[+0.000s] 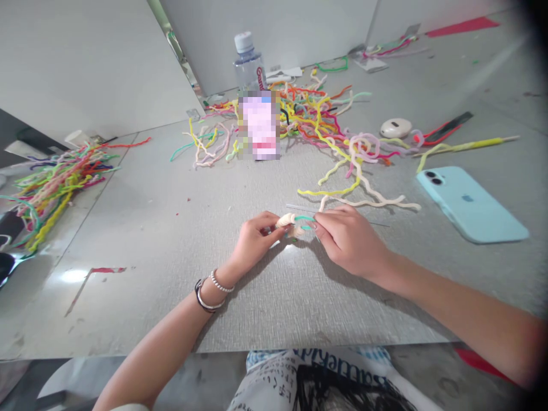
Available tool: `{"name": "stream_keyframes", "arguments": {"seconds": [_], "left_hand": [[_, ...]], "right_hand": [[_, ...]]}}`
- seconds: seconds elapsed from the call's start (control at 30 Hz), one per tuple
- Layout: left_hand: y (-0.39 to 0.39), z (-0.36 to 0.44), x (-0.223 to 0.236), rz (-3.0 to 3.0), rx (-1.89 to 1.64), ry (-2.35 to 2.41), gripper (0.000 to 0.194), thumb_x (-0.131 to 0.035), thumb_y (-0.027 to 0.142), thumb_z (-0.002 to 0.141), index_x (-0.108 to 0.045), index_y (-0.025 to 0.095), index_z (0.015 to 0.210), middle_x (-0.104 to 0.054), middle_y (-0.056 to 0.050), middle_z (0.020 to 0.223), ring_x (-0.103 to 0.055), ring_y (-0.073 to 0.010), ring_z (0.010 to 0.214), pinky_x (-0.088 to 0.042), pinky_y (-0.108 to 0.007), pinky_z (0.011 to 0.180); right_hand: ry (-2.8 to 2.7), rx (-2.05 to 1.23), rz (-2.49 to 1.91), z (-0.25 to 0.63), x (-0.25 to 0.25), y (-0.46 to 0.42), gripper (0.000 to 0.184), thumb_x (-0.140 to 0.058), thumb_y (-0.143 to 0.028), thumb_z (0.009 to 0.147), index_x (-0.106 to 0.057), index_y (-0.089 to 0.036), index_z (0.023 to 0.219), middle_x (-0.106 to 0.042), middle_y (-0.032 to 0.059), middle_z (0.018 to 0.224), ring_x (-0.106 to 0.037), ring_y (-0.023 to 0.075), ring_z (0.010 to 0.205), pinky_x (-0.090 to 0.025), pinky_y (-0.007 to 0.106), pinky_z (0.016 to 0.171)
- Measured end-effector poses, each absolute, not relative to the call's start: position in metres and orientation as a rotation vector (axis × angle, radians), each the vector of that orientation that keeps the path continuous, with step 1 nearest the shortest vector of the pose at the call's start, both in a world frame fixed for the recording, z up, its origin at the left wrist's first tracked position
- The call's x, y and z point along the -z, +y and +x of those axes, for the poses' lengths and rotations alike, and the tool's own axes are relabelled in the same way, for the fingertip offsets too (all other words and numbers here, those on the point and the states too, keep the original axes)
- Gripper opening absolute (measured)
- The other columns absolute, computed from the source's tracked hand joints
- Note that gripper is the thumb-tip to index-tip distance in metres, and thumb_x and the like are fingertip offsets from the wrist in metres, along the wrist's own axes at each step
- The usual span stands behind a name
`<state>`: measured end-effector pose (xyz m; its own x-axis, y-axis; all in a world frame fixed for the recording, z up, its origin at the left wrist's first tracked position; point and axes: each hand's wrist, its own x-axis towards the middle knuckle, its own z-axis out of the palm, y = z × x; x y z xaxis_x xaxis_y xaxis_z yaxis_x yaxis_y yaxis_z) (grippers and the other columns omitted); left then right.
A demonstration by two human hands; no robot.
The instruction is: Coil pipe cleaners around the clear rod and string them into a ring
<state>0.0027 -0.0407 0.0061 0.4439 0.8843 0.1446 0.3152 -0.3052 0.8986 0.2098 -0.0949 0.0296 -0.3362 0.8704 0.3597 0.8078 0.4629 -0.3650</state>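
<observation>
Near the middle of the grey table, my left hand (256,240) pinches a cream coil (286,220) of wound pipe cleaner between thumb and fingers. A teal pipe cleaner (303,218) loops out of the coil's right side. My right hand (355,242) is closed on the right end of that loop; its fingertips hide where it ends. Just beyond my right hand lie loose cream pipe cleaners (370,204) and a yellow pipe cleaner (329,192). A thin wire (299,207) runs behind the fingers.
A light blue phone (475,205) lies at right, near a white oval case (396,128). Tangled pipe cleaners (317,117) spread at the back around a blurred upright screen (259,123) and a bottle (249,65). Another pipe cleaner pile (64,185) lies left.
</observation>
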Motion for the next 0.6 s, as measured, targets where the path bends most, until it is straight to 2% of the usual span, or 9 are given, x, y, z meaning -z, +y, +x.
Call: {"name": "stream_keyframes", "arguments": {"seconds": [0.3,0.6], "left_hand": [[-0.0390,0.0008,-0.0053,1.889,-0.838,0.973,0.019,-0.062,0.031,0.089,-0.073,0.016,0.085,-0.065,-0.007,0.086,-0.054,-0.0132,0.071,-0.039,-0.028,0.061],[-0.0399,0.0003,-0.0045,1.880,-0.827,0.946,0.023,-0.061,0.034,0.090,-0.073,0.015,0.083,-0.064,-0.007,0.086,-0.053,-0.0125,0.069,-0.037,-0.027,0.057]], "right_hand": [[-2.216,-0.198,-1.365,0.2073,-0.0290,-0.0973,0.028,-0.036,-0.019,0.095,-0.039,-0.021,0.068,-0.049,-0.0009,0.061,-0.046,0.0166,0.059,-0.031,0.032,0.071],[-2.214,-0.191,-1.366,0.2081,-0.0282,-0.0966,0.027,-0.036,-0.019,0.095,-0.038,-0.021,0.068,-0.047,-0.0015,0.060,-0.045,0.0163,0.058,-0.031,0.032,0.072]]}}
